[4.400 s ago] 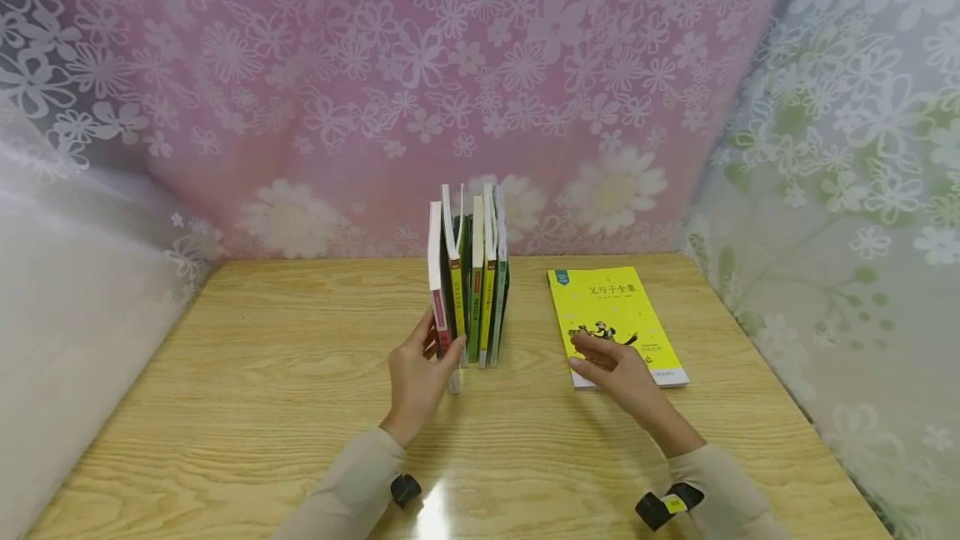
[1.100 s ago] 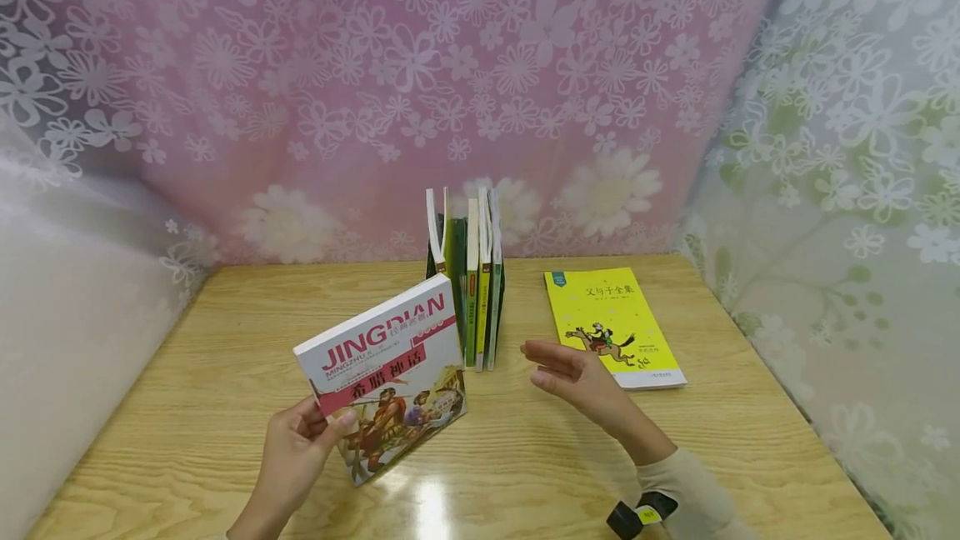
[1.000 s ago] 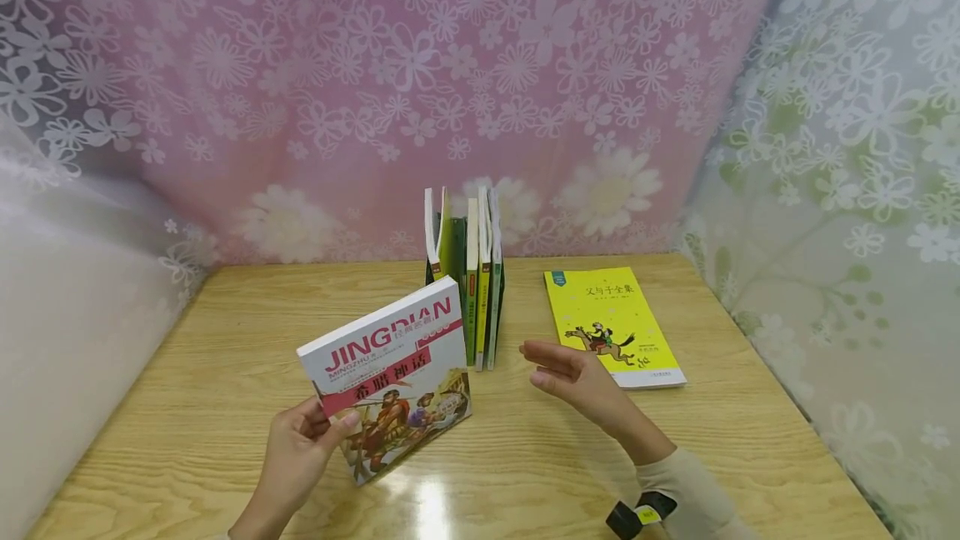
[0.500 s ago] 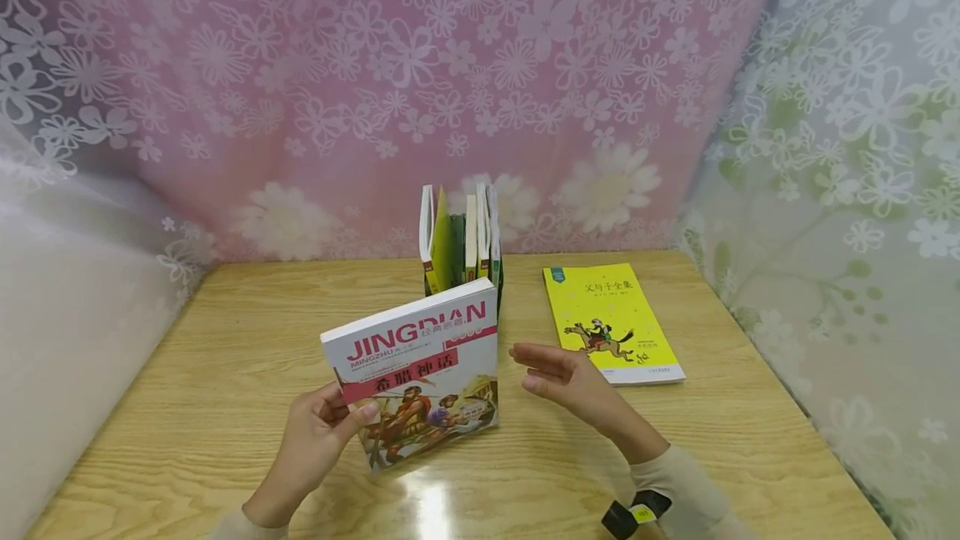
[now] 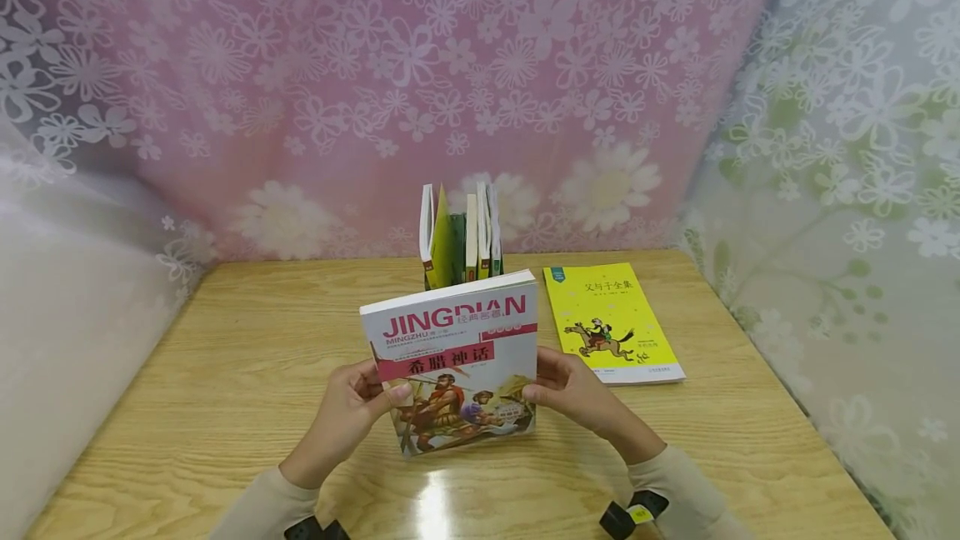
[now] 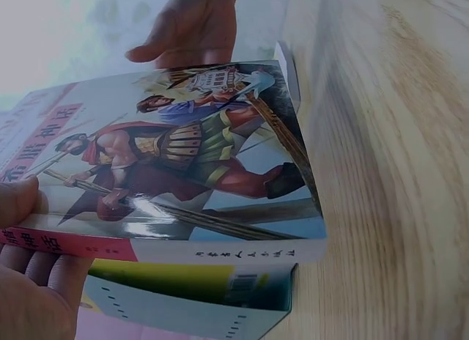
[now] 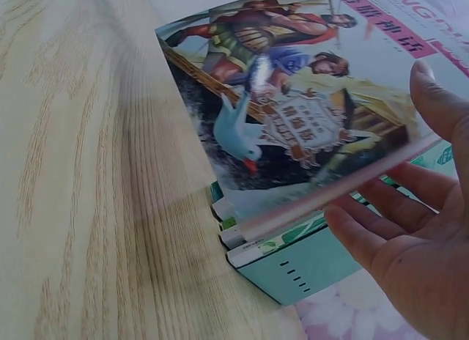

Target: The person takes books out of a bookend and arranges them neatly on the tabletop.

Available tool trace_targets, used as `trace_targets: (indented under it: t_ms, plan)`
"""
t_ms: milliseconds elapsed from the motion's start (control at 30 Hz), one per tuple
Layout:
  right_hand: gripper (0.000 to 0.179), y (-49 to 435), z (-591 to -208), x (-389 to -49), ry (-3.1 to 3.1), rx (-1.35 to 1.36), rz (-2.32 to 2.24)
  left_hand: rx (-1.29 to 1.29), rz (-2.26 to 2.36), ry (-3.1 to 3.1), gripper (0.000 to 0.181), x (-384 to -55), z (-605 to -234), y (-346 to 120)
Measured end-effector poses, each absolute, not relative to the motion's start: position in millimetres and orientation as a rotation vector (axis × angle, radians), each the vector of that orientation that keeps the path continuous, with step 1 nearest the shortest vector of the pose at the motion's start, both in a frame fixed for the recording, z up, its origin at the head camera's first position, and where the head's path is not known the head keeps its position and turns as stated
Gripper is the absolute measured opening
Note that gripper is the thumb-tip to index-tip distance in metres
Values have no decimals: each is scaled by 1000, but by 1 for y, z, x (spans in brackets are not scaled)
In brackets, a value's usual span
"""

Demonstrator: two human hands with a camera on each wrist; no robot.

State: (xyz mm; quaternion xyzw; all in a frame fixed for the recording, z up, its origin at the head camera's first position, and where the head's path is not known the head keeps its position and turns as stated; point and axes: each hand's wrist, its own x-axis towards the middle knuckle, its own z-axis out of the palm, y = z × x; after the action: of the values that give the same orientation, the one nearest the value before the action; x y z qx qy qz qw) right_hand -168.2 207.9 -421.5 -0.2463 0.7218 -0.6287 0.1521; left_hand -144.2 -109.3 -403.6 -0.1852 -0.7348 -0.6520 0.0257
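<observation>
A paperback book (image 5: 450,373) with a white, pink and illustrated cover stands tilted over the table, its front toward me. My left hand (image 5: 352,407) grips its left side at the spine, thumb on the cover and fingers behind. At the opposite edge is my right hand (image 5: 581,398), its thumb (image 7: 432,98) at the cover side and its loosely spread fingers (image 7: 396,208) behind the edge. In the left wrist view, the right thumb shows raised off the cover. Behind the held book, a row of upright books (image 5: 471,232) is partly hidden.
A yellow book (image 5: 615,315) lies flat at the right of the wooden table (image 5: 247,340), cover up. A pink flowered curtain (image 5: 480,65) hangs along the table's back edge, and pale patterned sheets stand at both sides.
My left hand took the book from the row's left end, turned its cover toward me and moved it right to my right hand. The row's leftmost remaining books spread apart slightly.
</observation>
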Motion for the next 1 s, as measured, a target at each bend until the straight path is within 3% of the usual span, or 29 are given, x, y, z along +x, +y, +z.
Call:
trace_targets:
  t_ms: [1000]
  plan:
    - [39, 229, -426, -166, 2259, -753, -1752, -591, -2281, -2290, 40, -167, -402, -80]
